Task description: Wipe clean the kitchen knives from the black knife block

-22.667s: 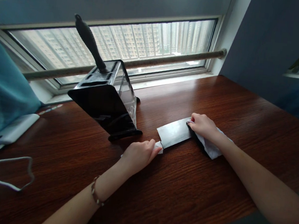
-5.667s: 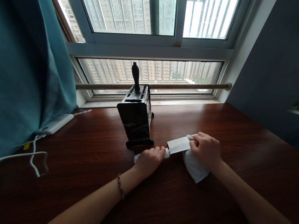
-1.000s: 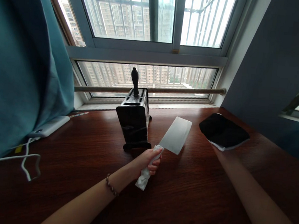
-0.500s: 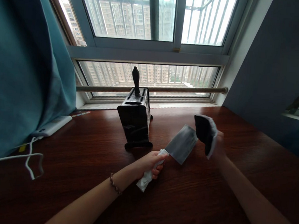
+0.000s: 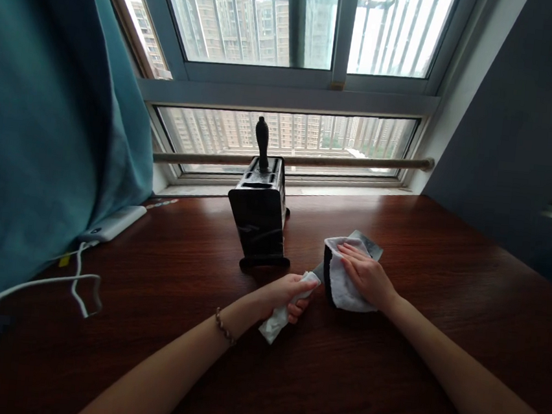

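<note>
My left hand (image 5: pixel 287 293) is closed round the white handle of a cleaver, and the handle sticks out below my fist. The cleaver's wide blade (image 5: pixel 370 244) points away to the right, mostly hidden. My right hand (image 5: pixel 364 274) lies flat, fingers stretched, pressing a white cloth with a dark edge (image 5: pixel 341 285) down over the blade. Only the blade's far corner shows past the cloth. Both hands are over the dark wooden table (image 5: pixel 387 374), just right of the knife block.
A black knife block (image 5: pixel 259 221) with one dark-handled knife (image 5: pixel 261 142) in it stands behind my left hand. A white power strip (image 5: pixel 113 222) and its cable (image 5: pixel 76 279) lie at the left under a teal curtain (image 5: pixel 45 120). A window with a rail (image 5: pixel 358 159) runs along the back.
The cleaver came down from raised to low over the table. My right hand brought the cloth from the right onto the blade and now covers it.
</note>
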`<action>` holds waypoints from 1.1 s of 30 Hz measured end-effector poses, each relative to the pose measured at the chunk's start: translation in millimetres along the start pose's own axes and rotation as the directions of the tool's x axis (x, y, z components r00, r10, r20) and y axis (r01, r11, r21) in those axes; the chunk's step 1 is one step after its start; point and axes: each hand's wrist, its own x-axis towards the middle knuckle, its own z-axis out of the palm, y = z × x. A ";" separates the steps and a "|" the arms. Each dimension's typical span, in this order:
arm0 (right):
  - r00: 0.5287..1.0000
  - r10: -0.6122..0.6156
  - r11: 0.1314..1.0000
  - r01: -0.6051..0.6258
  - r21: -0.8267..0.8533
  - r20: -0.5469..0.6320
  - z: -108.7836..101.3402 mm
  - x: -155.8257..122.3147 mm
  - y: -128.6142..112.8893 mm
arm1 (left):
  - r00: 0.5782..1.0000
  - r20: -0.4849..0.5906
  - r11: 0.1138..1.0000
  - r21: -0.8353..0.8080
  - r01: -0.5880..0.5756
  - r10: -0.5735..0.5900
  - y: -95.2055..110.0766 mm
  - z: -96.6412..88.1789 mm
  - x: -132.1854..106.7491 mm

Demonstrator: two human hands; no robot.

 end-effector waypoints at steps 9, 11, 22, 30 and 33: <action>0.973 -0.157 0.985 0.142 0.098 0.169 9.9 -6.9 -18.0 | 0.997 0.060 0.995 -0.092 0.045 -0.040 2.2 -0.5 -5.7; 0.992 -0.061 0.997 0.055 0.052 0.115 10.3 -6.4 -5.2 | 0.994 0.091 0.990 -0.120 0.072 -0.061 2.4 -1.5 -5.0; 0.964 -0.164 0.977 0.130 0.166 0.209 21.1 -14.1 -23.3 | 0.993 0.107 0.977 -0.196 0.078 -0.058 -3.1 -7.3 -1.9; 0.991 0.051 0.999 -0.053 0.013 0.121 18.6 -9.2 -7.2 | 0.990 0.107 0.979 -0.175 0.105 -0.087 0.3 -5.6 -2.4; 0.983 -0.047 0.995 0.031 0.097 0.177 16.1 -10.1 -19.8 | 0.991 0.068 0.980 -0.156 0.126 -0.117 1.7 -4.4 -2.0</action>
